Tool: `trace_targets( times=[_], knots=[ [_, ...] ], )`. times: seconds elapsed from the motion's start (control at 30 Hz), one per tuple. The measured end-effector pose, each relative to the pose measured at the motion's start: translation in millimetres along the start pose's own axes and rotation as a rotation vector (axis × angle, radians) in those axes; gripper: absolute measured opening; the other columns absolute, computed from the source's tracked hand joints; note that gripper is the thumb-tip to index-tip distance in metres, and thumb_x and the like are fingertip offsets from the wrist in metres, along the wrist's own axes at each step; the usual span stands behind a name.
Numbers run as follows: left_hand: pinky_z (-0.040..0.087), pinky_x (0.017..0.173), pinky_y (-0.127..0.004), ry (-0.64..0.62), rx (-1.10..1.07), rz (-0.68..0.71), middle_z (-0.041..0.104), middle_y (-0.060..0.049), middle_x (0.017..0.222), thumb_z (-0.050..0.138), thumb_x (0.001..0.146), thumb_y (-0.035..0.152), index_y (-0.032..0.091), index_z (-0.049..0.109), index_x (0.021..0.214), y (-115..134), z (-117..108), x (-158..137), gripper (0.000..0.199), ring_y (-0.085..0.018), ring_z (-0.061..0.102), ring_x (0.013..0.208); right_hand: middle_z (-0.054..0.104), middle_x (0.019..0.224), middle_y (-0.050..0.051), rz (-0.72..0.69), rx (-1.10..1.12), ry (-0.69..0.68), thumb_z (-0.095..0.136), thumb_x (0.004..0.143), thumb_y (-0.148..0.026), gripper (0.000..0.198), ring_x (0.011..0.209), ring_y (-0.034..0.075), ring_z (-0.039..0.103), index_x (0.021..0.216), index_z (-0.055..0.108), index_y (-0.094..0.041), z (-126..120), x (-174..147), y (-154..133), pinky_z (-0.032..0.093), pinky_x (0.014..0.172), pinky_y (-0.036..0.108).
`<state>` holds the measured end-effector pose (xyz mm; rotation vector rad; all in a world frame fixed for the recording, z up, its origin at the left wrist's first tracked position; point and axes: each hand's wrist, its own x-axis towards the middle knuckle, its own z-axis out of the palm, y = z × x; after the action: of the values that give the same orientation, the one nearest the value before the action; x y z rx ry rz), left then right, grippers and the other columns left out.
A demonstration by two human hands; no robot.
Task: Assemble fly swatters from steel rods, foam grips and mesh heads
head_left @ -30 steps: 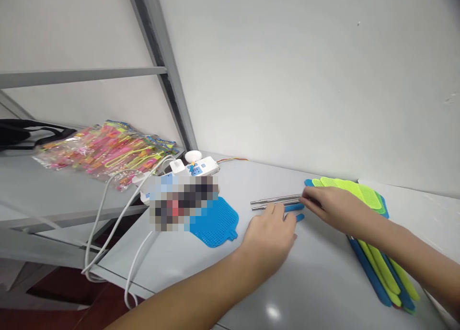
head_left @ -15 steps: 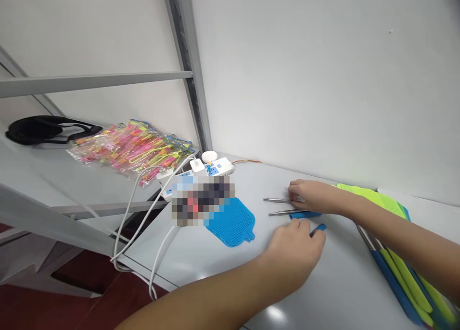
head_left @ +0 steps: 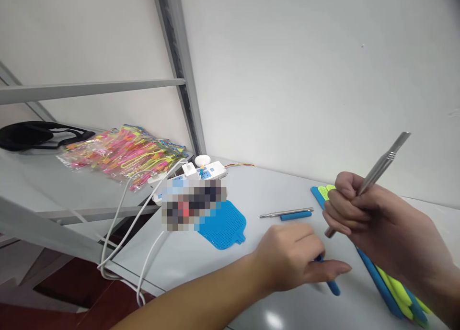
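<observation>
My right hand [head_left: 366, 212] is closed around a shiny metal rod [head_left: 381, 166], raised above the table and tilted up to the right. My left hand [head_left: 291, 258] is curled round a blue handle sleeve [head_left: 333, 288], whose lower end sticks out below the thumb. Beyond the left hand, a second metal rod [head_left: 269, 215] lies beside another blue sleeve [head_left: 296, 216]. Left of these rests a blue perforated fly swatter head [head_left: 223, 227], partly covered by a blurred patch.
Green and blue fly swatters [head_left: 395, 287] lie at the right, partly behind my right arm. A white power strip [head_left: 215, 171] with plugs and white cables [head_left: 140, 220] is at the back left. Bagged colourful items [head_left: 125, 153] and a black strapped object [head_left: 32, 136] sit on the shelf.
My right hand has picked up one metal rod from the table and lifted it to the right. My left hand has moved slightly right and nearer with the blue sleeve.
</observation>
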<state>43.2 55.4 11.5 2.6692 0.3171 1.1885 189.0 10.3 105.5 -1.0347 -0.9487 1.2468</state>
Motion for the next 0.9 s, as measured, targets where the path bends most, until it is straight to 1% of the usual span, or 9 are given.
trace_targets(
  times=[0.13,0.2,0.3,0.37,0.47,0.57,0.67,0.77,0.9],
  knots=[
    [0.035,0.046,-0.030,0.009,0.060,0.018,0.047,0.000,0.049,0.044,0.093,0.056,0.020,0.051,0.051,-2.0,2.3,-0.7,0.056,-0.012,0.044,0.050,0.015,0.056,-0.006,0.001,0.153,0.036,0.047,0.077,-0.019,0.011,0.047,0.012,0.014,0.069,0.043,-0.025,6.4,-12.3,1.1,0.026,0.041,0.027],
    [0.035,0.047,-0.030,-0.016,0.067,0.030,0.047,0.000,0.049,0.047,0.091,0.056,0.020,0.050,0.049,-1.1,4.9,-0.7,0.055,-0.013,0.044,0.050,0.014,0.055,-0.007,0.006,0.173,0.049,0.048,0.079,-0.021,0.011,0.046,0.011,0.012,0.070,0.043,-0.025,8.8,-12.3,2.4,0.024,0.040,0.026],
    [0.038,0.051,-0.030,-0.047,0.032,0.016,0.052,-0.001,0.052,0.051,0.089,0.056,0.020,0.054,0.052,1.3,12.4,-2.5,0.051,-0.014,0.049,0.055,0.012,0.053,-0.009,0.019,0.173,0.070,0.049,0.081,-0.022,0.010,0.044,0.010,0.010,0.073,0.045,-0.025,12.6,-11.0,6.0,0.020,0.039,0.025],
    [0.041,0.055,-0.029,-0.079,-0.031,-0.016,0.056,-0.002,0.056,0.056,0.087,0.056,0.020,0.057,0.056,2.6,18.0,-4.5,0.048,-0.016,0.054,0.061,0.012,0.050,-0.010,0.025,0.182,0.070,0.051,0.081,-0.021,0.009,0.043,0.009,0.008,0.074,0.047,-0.024,14.6,-11.8,8.7,0.017,0.039,0.024],
    [0.045,0.059,-0.027,-0.127,-0.180,-0.116,0.060,-0.002,0.062,0.063,0.081,0.058,0.019,0.059,0.062,3.6,21.9,-5.8,0.044,-0.015,0.057,0.065,0.014,0.046,-0.011,0.011,0.206,0.046,0.054,0.079,-0.019,0.008,0.042,0.008,0.009,0.074,0.049,-0.023,15.6,-17.4,11.2,0.014,0.039,0.024],
    [0.044,0.060,-0.026,-0.112,-0.276,-0.227,0.061,-0.001,0.066,0.066,0.080,0.057,0.018,0.059,0.067,2.9,18.1,-3.5,0.041,-0.013,0.054,0.063,0.016,0.044,-0.011,-0.012,0.231,0.012,0.053,0.079,-0.017,0.008,0.040,0.007,0.010,0.073,0.052,-0.023,13.3,-25.1,11.2,0.014,0.039,0.023],
    [0.040,0.057,-0.026,-0.085,-0.242,-0.259,0.058,0.000,0.061,0.066,0.079,0.056,0.019,0.056,0.064,1.3,11.5,-0.1,0.042,-0.012,0.050,0.058,0.016,0.044,-0.011,-0.028,0.258,0.009,0.052,0.079,-0.016,0.009,0.041,0.007,0.010,0.073,0.053,-0.022,9.3,-29.0,11.2,0.016,0.039,0.022],
    [0.037,0.054,-0.026,-0.111,-0.167,-0.275,0.057,0.000,0.057,0.067,0.076,0.060,0.019,0.054,0.059,0.4,8.4,1.8,0.046,-0.012,0.049,0.055,0.017,0.044,-0.012,-0.048,0.281,0.009,0.051,0.078,-0.014,0.010,0.040,0.006,0.010,0.073,0.052,-0.022,8.0,-27.1,15.0,0.016,0.039,0.021],
    [0.038,0.054,-0.027,-0.114,-0.133,-0.242,0.060,-0.002,0.057,0.066,0.078,0.055,0.019,0.056,0.055,0.7,7.5,3.0,0.044,-0.013,0.054,0.055,0.025,0.041,-0.012,-0.076,0.253,-0.083,0.049,0.078,-0.012,0.010,0.038,0.005,0.014,0.073,0.052,-0.021,11.3,-21.8,26.8,0.016,0.038,0.020]
  ],
)
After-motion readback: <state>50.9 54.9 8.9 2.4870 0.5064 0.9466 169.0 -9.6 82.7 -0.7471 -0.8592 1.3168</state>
